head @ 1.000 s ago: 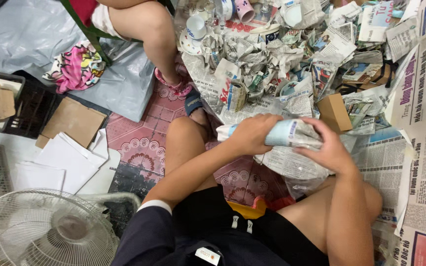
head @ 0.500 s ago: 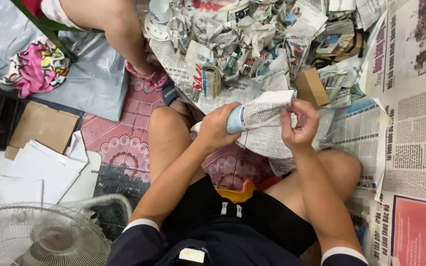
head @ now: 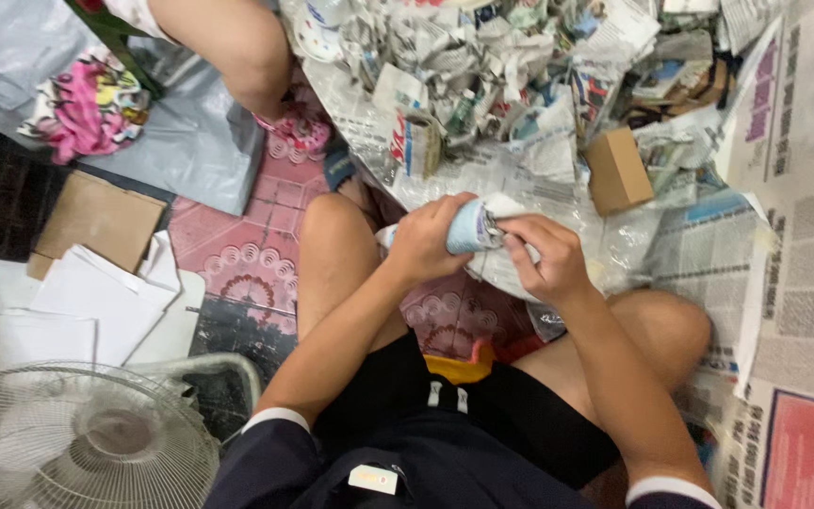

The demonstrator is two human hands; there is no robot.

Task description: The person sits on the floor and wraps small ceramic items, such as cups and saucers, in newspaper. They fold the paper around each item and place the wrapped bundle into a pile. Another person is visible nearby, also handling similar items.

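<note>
- Head view is showing the left hand (head: 423, 247) gripping a pale blue cylindrical item (head: 471, 226) with fingers curled around it, while the right hand (head: 546, 256) is pinching newspaper wrap (head: 506, 273) against its end, fingertips closed on the sheet.
- Compared with a second ago, the loose sheet is now sitting much tighter around the item; half a second ago it was draped wide across both hands, and now only a small fold is trailing below the right hand.
- Judging from that, the wrapping is nearing its finish, with the end being tucked in.
- The item is being held above the person's lap, between the knees, just in front of a clear plastic sheet (head: 614, 236).
- Beyond the hands, a heap of wrapped bundles (head: 482, 66) is lying on spread newspaper (head: 803, 188), with a small cardboard box (head: 617, 170) beside it.
- The floor is showing patterned red tiles (head: 237, 273); a white fan (head: 77, 443), white paper sheets (head: 96, 302) and brown cardboard (head: 96, 217) are lying to the left.
- Another person's leg (head: 237, 57) is resting near the heap.
</note>
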